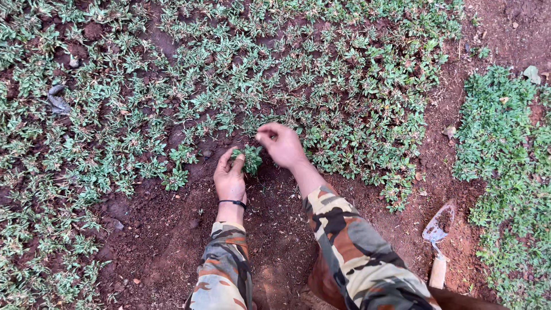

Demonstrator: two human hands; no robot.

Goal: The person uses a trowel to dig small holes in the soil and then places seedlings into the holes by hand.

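My left hand (229, 177) rests on red-brown soil, its fingers pressed against a small green plant (250, 158) at the edge of a bare patch. A black band circles that wrist. My right hand (280, 144) hovers just right of and above the plant, fingertips pinched together; whether anything small is held between them I cannot tell. Both forearms wear camouflage sleeves.
A bed of low green ground-cover plants (241, 74) spreads across the top and left. Bare red soil (166, 241) lies in front of me. A metal trowel (437, 235) with a wooden handle lies on the soil at right, beside another green patch (505, 166).
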